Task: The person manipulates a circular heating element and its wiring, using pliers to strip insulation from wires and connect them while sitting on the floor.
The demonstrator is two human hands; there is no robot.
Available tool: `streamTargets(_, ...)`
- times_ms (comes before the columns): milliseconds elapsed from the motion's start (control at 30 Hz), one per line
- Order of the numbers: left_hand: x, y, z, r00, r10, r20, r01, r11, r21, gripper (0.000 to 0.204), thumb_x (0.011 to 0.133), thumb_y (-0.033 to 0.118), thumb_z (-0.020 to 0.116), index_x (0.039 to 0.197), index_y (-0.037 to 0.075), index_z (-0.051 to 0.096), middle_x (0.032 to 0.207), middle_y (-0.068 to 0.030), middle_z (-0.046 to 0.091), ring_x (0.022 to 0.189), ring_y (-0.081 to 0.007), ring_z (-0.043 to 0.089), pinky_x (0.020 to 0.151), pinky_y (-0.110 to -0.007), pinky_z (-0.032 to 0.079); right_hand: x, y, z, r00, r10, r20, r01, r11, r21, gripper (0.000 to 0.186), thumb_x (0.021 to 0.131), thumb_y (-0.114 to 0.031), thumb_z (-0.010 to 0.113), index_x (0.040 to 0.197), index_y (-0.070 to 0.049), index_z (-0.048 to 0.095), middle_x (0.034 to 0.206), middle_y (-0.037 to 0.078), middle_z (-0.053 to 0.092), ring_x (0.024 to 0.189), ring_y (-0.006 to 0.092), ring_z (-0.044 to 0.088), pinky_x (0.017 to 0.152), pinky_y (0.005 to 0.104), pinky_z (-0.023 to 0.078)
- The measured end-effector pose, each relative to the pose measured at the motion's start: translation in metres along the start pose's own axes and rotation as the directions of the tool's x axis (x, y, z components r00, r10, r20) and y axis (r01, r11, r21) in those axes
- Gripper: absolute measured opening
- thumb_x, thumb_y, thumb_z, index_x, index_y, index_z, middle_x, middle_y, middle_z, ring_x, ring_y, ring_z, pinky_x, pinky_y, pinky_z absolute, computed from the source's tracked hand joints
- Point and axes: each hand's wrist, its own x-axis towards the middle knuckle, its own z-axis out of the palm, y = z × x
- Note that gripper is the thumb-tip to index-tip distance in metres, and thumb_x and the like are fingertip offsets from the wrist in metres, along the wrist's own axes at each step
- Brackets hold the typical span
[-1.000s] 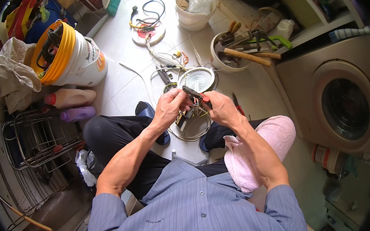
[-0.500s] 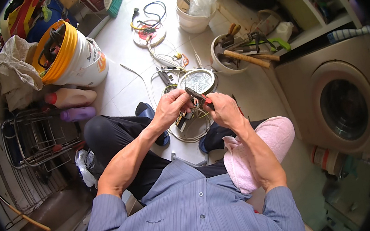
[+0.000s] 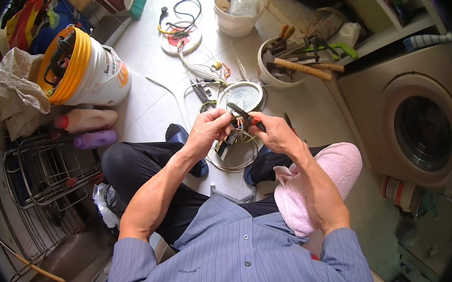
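My right hand is closed round a pair of pliers with dark jaws and red handles. The jaws point up and left, close to the fingertips of my left hand. Those left fingers are pinched together; what they hold is too small to make out, perhaps a thin wire end. Beneath both hands, loops of pale cable and several coloured wires lie on the floor. Just beyond the hands is a round white disc with a ringed, spiral-like face.
A second round piece with a dark cord lies farther off. White buckets stand around: one with a yellow rim at left, one with tools and a hammer at right. A front-loading washing machine is at right. A pink towel covers my right knee.
The pliers have turned a little, with their jaws now slightly apart from my left fingertips and pointing more upward. My right hand has dropped slightly; my left hand has barely moved.
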Motion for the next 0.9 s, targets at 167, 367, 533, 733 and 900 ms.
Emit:
streamTargets(167,0.001,-0.002,-0.002,0.998,-0.008,0.06,0.008,1.0,-0.004,0.021,0.102,0.026,0.059,0.094,0.008,0.067,0.068,0.0029,0.061,0.055,-0.0021,0.048,0.051,-0.017,0.035,0.0,-0.002,-0.002,1.0,0.02,-0.021,-0.02,1.0,0.024,0.026,0.092,-0.015,0.065,0.117,-0.008,0.063,0.094,0.021,0.068,0.085,0.0379,0.066,0.075,0.0412,0.051)
streamTargets(367,0.001,0.0,0.0,0.998,-0.027,0.058,0.026,0.999,0.023,0.02,0.101,0.025,0.06,0.095,0.007,0.067,0.068,0.0033,0.06,0.056,-0.0021,0.046,0.051,-0.018,0.034,0.005,0.001,-0.003,0.986,0.148,-0.078,-0.133,0.977,0.164,0.027,0.09,-0.016,0.067,0.112,-0.001,0.062,0.087,0.015,0.069,0.078,0.0254,0.066,0.073,0.0354,0.051)
streamTargets(533,-0.004,0.003,0.008,0.998,-0.045,0.055,0.04,0.996,0.085,0.019,0.1,0.025,0.061,0.095,0.007,0.067,0.068,0.0039,0.059,0.057,-0.0023,0.047,0.052,-0.018,0.035,0.013,-0.016,-0.003,0.947,0.315,-0.058,-0.225,0.783,0.58,0.023,0.087,-0.017,0.073,0.1,0.0,0.063,0.083,0.003,0.065,0.077,0.0099,0.061,0.069,0.0271,0.05)
streamTargets(733,-0.007,0.001,0.015,0.995,-0.08,0.059,0.069,0.982,0.174,0.021,0.099,0.028,0.064,0.095,0.008,0.066,0.069,0.0047,0.058,0.058,-0.0023,0.048,0.054,-0.019,0.035,0.02,-0.015,0.005,0.959,0.247,-0.14,-0.1,0.755,0.648,0.022,0.083,-0.01,0.076,0.098,-0.001,0.062,0.084,0.002,0.064,0.074,0.0092,0.061,0.068,0.0253,0.051)
streamTargets(900,-0.009,0.001,0.014,0.993,-0.109,0.055,0.094,0.971,0.218,0.022,0.099,0.029,0.064,0.101,0.007,0.066,0.07,0.0045,0.059,0.058,-0.0024,0.05,0.053,-0.02,0.037,0.019,-0.018,0.007,0.959,0.238,-0.155,-0.094,0.781,0.618,0.02,0.084,-0.01,0.074,0.098,-0.001,0.062,0.085,0.002,0.065,0.075,0.0091,0.061,0.07,0.026,0.051)
